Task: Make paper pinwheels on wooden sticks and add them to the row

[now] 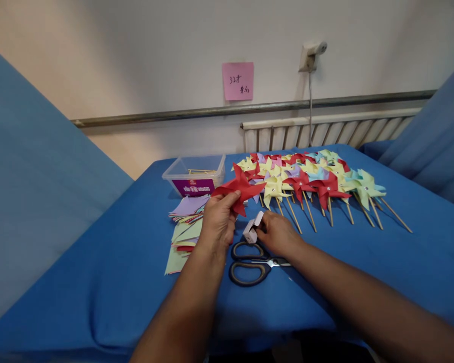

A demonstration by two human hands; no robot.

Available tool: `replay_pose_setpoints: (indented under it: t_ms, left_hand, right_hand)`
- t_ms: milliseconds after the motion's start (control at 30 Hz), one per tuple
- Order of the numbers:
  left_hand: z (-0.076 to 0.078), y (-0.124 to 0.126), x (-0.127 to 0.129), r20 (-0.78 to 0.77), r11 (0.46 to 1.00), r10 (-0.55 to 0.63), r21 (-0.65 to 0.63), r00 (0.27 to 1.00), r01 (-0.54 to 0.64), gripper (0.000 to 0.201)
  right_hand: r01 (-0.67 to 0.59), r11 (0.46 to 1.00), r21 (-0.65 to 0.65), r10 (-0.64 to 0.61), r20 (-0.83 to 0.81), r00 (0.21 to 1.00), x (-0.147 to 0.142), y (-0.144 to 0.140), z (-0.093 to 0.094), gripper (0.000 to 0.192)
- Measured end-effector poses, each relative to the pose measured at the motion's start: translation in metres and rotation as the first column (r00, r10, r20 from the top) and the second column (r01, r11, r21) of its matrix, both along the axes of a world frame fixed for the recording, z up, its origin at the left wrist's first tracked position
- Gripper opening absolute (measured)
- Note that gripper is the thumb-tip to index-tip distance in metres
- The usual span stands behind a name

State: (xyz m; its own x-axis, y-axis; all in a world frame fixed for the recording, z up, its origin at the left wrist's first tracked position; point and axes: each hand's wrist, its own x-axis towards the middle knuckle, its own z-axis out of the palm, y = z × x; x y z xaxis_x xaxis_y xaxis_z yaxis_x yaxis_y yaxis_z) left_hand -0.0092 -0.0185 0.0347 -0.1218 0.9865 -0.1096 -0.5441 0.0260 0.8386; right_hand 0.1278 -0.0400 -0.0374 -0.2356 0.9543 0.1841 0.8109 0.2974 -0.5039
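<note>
In my left hand [220, 214] a red paper pinwheel [239, 187] is pinched between thumb and fingers, raised above the table with no stick visible on it. My right hand [280, 233] is closed at a small white box [250, 233] with its flap open; the fingertips are partly hidden at its opening. Just below that box lie scissors [249, 265] with dark handles, their blades partly under my right wrist. Left of my left forearm are stacks of coloured paper sheets [187, 229], partly covered by the arm.
Many finished pinwheels [300, 184] on wooden sticks spread over the back right of the blue-covered table [136, 287]. A clear plastic tub [194, 174] with thin yellow sticks stands at the back left. Behind are a radiator [333, 130], a pipe and blue curtains.
</note>
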Motion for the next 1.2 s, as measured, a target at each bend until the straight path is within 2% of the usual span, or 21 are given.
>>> replay_pose_setpoints:
  t_ms: [133, 467, 600, 700, 800, 867, 967, 1033, 1200]
  left_hand:
    - [0.000, 0.000, 0.001, 0.012, 1.000, -0.010, 0.001, 1.000, 0.010, 0.025]
    - [-0.002, 0.001, 0.001, -0.020, 1.000, -0.028, -0.011, 0.999, 0.028, 0.025]
    - [-0.003, 0.001, 0.000, -0.023, 0.999, -0.033, 0.001, 0.999, 0.033, 0.025]
    - [-0.002, 0.001, 0.001, -0.020, 0.999, -0.035, 0.000, 0.999, 0.035, 0.023]
    - [0.000, 0.000, 0.001, -0.009, 0.999, -0.032, 0.005, 0.999, 0.032, 0.023]
    - [0.001, -0.001, 0.002, 0.003, 0.999, -0.031, 0.012, 1.000, 0.031, 0.023]
    - [0.002, -0.002, 0.001, 0.012, 0.999, -0.022, 0.024, 1.000, 0.022, 0.023]
    - [0.002, -0.002, 0.001, 0.014, 0.999, -0.016, 0.031, 1.000, 0.016, 0.024]
    - [0.000, 0.000, 0.000, 0.008, 0.999, -0.011, 0.042, 1.000, 0.011, 0.024]
  right_hand:
    - [0.034, 0.999, -0.019, -0.033, 0.008, 0.999, 0.002, -0.008, 0.005, 0.010]
    - [-0.012, 0.999, -0.041, 0.013, 0.025, 1.000, 0.003, -0.009, 0.003, 0.025]
    - [0.029, 0.997, -0.066, -0.027, 0.037, 0.999, 0.002, -0.009, 0.005, 0.027]
    - [0.016, 0.997, -0.075, -0.018, -0.021, 1.000, 0.003, -0.007, 0.004, 0.019]
    - [0.001, 0.991, -0.132, -0.029, -0.208, 0.978, 0.003, -0.003, -0.004, 0.012]
    - [-0.058, 0.964, -0.259, -0.065, -0.442, 0.895, 0.002, 0.001, -0.009, 0.011]
    - [-0.253, 0.883, -0.396, -0.137, -0.732, 0.667, 0.001, 0.005, -0.015, 0.023]
    - [-0.332, 0.847, -0.415, -0.169, -0.802, 0.572, 0.001, 0.006, -0.016, 0.032]
    - [-0.434, 0.753, -0.495, -0.277, -0.836, 0.474, 0.001, 0.006, -0.011, 0.041]
